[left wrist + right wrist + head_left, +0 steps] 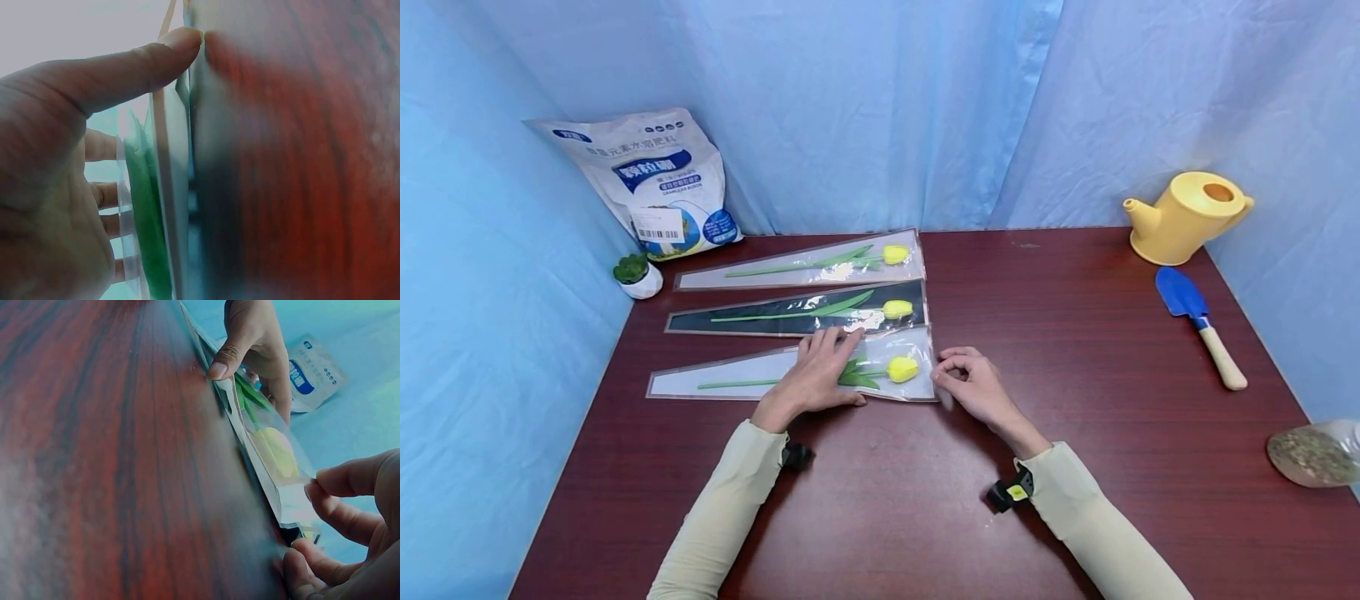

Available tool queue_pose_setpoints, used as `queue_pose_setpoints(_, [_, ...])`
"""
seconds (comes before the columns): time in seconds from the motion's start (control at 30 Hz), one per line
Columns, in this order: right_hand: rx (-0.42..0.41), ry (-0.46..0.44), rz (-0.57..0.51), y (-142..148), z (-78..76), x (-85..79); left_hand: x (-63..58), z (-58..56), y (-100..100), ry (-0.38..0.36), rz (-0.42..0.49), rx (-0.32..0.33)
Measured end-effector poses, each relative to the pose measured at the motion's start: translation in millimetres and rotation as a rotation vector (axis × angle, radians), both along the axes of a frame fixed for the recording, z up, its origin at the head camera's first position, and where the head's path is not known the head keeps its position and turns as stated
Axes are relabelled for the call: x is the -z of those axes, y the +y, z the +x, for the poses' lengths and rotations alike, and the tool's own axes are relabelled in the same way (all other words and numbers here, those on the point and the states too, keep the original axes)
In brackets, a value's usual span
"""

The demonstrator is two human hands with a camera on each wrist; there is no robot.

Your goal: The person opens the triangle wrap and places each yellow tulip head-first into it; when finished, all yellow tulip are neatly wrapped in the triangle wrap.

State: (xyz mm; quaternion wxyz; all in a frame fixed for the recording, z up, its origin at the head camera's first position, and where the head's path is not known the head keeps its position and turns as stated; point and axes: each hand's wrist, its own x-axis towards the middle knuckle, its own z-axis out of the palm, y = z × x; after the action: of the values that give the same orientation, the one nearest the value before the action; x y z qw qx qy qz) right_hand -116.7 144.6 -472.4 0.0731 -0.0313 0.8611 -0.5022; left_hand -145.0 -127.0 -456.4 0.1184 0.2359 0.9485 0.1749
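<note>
Three clear tapered sleeves lie side by side, each with a yellow tulip inside. The nearest sleeve point(752, 371) is white-backed, and its tulip point(902, 369) has its bloom at the wide right end. My left hand point(820, 375) rests on the middle of this sleeve, fingers spread over it and thumb at its front edge. At the wide end, my right hand point(973, 383) pinches the clear film edge between thumb and forefinger. The middle sleeve point(760, 321) has a dark backing; the far sleeve point(760, 275) is pale.
At the back left stand a fertilizer bag point(655, 183) and a small potted succulent point(640, 277). A yellow watering can point(1187, 217), a blue trowel point(1198, 325) and a jar of dried bits point(1315, 454) are on the right. Blue curtains point(880, 108) border the table.
</note>
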Motion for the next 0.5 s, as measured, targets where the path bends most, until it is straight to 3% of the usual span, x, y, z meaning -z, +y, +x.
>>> queue_pose_setpoints(0.5, [-0.009,0.003,0.036,3.8,-1.5,1.1,-1.7,2.0,-2.4,0.011,-0.025,0.002])
